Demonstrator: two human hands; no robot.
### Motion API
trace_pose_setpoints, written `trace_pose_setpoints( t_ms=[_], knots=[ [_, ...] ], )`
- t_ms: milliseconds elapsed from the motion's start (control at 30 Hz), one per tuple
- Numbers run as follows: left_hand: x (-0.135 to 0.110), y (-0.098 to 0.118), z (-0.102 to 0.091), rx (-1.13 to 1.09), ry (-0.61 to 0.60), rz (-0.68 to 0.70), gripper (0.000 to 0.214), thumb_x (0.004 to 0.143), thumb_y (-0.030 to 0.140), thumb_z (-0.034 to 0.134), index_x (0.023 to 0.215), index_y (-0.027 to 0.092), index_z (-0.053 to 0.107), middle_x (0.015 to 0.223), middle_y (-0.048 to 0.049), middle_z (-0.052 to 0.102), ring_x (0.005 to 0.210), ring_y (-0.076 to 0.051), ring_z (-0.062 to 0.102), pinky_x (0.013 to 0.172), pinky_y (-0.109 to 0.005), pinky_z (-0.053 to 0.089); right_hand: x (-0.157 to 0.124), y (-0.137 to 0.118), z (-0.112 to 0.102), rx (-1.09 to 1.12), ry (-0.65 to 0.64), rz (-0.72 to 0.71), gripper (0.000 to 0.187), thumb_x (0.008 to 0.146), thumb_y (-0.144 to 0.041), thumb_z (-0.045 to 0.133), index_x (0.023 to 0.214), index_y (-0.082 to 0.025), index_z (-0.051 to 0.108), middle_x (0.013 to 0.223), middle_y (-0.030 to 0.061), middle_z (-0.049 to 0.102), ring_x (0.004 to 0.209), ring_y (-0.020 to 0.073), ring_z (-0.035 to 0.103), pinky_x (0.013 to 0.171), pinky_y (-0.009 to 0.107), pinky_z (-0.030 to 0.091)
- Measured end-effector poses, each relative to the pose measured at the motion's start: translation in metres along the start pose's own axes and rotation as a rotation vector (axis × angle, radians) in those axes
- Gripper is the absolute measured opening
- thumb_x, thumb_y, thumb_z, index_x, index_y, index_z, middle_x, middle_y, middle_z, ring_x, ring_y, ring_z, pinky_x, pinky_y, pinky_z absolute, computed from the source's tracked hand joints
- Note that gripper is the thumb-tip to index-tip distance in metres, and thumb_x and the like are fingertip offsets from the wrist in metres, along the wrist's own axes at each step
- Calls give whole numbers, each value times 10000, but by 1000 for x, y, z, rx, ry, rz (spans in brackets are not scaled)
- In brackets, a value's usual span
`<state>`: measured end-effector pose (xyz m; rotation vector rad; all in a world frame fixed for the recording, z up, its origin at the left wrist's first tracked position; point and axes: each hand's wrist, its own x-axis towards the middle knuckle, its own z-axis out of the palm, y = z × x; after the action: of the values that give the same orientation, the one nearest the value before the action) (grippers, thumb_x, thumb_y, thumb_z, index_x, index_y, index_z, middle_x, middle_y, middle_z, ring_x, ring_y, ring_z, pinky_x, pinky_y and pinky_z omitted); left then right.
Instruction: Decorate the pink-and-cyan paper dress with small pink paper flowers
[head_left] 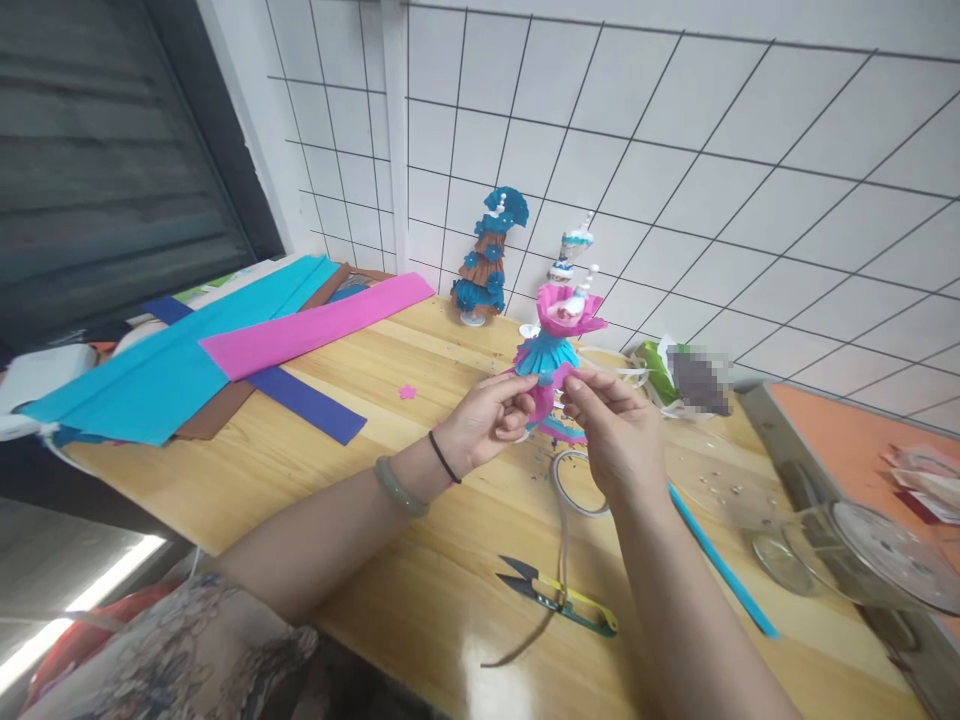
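Your right hand is pinching a pink flower in front of the paper figure; your left hand is seemingly pinching a small blue piece. You're risking creasing the flower by squeezing hard, or toppling the figure by bumping it.

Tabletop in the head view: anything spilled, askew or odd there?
Yes, mildly: tiny scraps are scattered on the wooden table around the base of the pink-and-blue paper decoration, looking like stray litter. The tape roll's loose tail crosses the open snips, so it might snag. I see no clear damage.
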<state>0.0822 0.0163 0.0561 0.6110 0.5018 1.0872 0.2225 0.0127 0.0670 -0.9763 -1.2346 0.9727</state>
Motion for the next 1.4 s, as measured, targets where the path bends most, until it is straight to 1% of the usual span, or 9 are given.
trace_pose_setpoints(
  t_ms=[200,367,500,633,767,1000,1200,1400],
  knots=[
    [1,-1,2,-21,-7,12,153,706,213,635,682,118,518,490,61,495,297,24,320,293,-110,157,-2,-2,3,86,0,62,156,659,-269,710,784,-193,655,661,-19,590,560,85,518,570,243,430],
    [3,-4,-3,-35,-33,40,152,707,214,632,671,115,522,477,59,498,283,17,315,292,-121,159,-2,-4,8,57,-1,123,159,643,-293,719,729,-182,645,625,-23,569,530,81,490,529,234,399],
    [4,-5,-5,-42,-27,47,144,712,219,628,695,119,526,472,61,500,274,13,309,293,-126,159,1,-9,13,-10,-23,81,165,649,-308,713,710,-173,643,571,-29,544,504,76,463,499,221,378],
    [4,-4,-4,-46,-11,34,158,702,223,633,684,126,509,473,62,503,267,10,306,291,-132,145,7,-7,15,-41,3,39,183,641,-317,715,714,-165,644,529,-34,546,465,73,457,478,215,382],
    [4,-4,-4,-47,-15,37,164,708,221,618,659,130,491,470,60,502,265,6,309,289,-138,129,10,-1,15,-47,24,78,214,632,-341,717,732,-166,646,504,-37,552,439,69,456,454,202,379],
    [6,-6,-7,-56,-8,33,151,740,216,575,649,132,488,463,48,524,251,-3,312,282,-140,137,11,0,14,-10,-24,132,242,604,-366,729,705,-164,643,476,-48,525,413,62,432,414,193,348],
    [5,-5,-5,-54,-16,30,149,748,202,557,636,134,488,457,41,537,244,-7,314,273,-138,140,12,-2,14,-3,-24,155,231,608,-356,731,703,-162,648,475,-48,532,423,54,441,423,175,350],
    [6,-7,-8,-52,-34,42,133,751,211,561,660,135,500,463,36,548,245,-10,319,276,-138,158,13,0,15,-10,-19,166,245,607,-358,731,713,-154,649,473,-46,529,421,50,438,429,169,354]
  ],
)
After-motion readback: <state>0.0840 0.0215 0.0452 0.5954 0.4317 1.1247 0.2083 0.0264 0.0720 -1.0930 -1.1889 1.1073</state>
